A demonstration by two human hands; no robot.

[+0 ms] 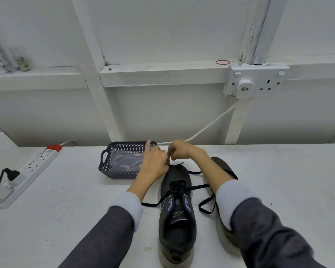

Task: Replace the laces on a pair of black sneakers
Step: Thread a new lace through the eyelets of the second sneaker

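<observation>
- black sneaker (177, 209) upright on the white table (66, 209), centre near, toe pointing far; partly laced
- black lace (149, 205) trails loose to both sides of the shoe; one end rises off the toe to the hands
- left hand (155, 163) above the toe, fingers curled pinching the lace, index raised
- right hand (182, 151) touching the left, fingers curled pinching the same lace
- second sneaker (223, 167) just right, mostly hidden under the right arm
- dark basket (112, 161) left of the toe, far side; power strip (33, 171) far left
</observation>
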